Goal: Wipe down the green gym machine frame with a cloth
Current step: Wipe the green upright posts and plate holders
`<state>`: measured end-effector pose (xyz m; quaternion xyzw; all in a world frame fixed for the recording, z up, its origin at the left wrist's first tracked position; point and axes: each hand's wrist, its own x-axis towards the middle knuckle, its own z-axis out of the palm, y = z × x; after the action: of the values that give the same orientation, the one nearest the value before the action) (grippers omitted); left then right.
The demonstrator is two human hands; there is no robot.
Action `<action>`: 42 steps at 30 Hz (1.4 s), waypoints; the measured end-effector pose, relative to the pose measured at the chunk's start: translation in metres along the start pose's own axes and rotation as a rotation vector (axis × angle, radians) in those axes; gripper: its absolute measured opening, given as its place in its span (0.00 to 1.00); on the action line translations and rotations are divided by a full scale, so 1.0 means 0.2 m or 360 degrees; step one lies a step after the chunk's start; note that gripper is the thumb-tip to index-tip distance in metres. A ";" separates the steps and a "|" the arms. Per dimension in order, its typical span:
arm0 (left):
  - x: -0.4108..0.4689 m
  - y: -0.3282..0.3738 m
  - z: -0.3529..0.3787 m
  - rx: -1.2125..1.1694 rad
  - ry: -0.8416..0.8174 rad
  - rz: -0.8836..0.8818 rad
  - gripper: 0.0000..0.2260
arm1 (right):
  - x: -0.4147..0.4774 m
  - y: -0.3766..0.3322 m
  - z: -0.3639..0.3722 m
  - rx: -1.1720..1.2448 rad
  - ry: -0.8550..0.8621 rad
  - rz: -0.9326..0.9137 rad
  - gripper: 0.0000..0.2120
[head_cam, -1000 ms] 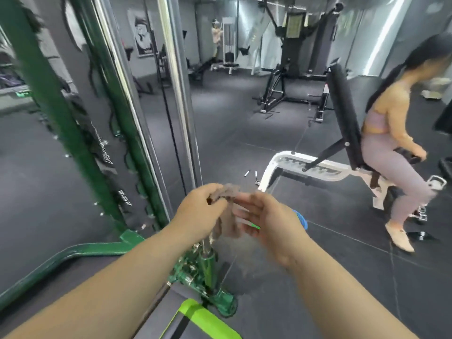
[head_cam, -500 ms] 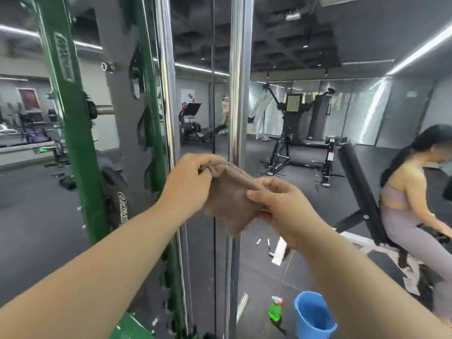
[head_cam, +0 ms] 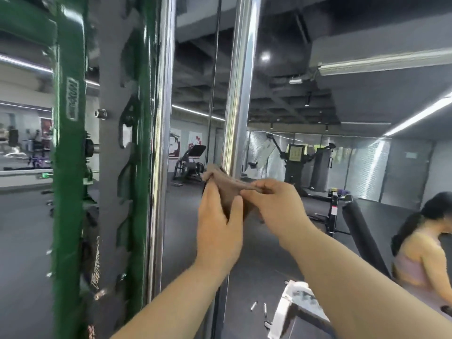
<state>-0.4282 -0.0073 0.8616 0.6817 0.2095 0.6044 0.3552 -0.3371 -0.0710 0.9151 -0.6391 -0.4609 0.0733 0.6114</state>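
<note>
My left hand (head_cam: 217,226) and right hand (head_cam: 276,206) both grip the brown cloth (head_cam: 228,189) against a chrome pole (head_cam: 238,94), beside the green frame (head_cam: 69,167).

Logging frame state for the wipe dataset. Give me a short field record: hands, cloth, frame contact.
left hand: grips brown cloth from below
right hand: fingers pinch the cloth's top edge
cloth position: stretched between both hands, in front of chrome guide rod
green frame upright: at left, apart from the cloth
wiping contact: none on green frame
</note>
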 end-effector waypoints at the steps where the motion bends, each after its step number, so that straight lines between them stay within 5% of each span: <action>1: 0.00 -0.03 0.01 0.0086 -0.0062 0.0103 0.22 | 0.01 0.00 -0.02 0.0002 -0.0070 -0.0012 0.03; 3: 0.06 -0.03 0.01 0.0238 -0.0079 0.0150 0.27 | 0.06 -0.01 -0.08 0.0107 -0.0177 0.0007 0.02; 8: 0.34 0.20 0.05 0.0360 0.0150 0.0095 0.15 | 0.26 -0.01 -0.12 0.0579 -0.0316 0.0185 0.05; 14: 0.69 0.53 0.08 -0.0269 0.0017 0.0036 0.09 | 0.37 0.10 0.07 0.0819 -0.0748 0.0371 0.12; 19: 0.71 0.49 0.08 -0.0244 0.0058 0.0036 0.11 | 0.26 0.10 0.16 0.1268 -0.0901 0.0805 0.25; 24: 0.55 0.39 0.09 0.0017 0.0180 -0.0098 0.14 | 0.23 0.19 0.21 0.1048 -0.0877 0.0651 0.28; 29: 0.31 0.32 0.14 0.0239 0.0274 -0.0322 0.09 | 0.18 0.30 0.19 0.1109 -0.1000 0.0697 0.20; 37: 0.81 0.77 0.19 0.0344 0.0570 0.0085 0.12 | 0.25 0.25 0.19 0.1082 -0.1142 0.0828 0.23; 42: 0.62 0.61 0.16 0.0340 0.0384 -0.0074 0.16 | 0.32 0.06 -0.03 0.1291 -0.0934 0.0133 0.06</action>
<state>-0.3920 -0.0064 1.0346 0.6331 0.3295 0.6476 0.2669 -0.2910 -0.0286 0.9368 -0.3204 -0.5218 0.4476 0.6518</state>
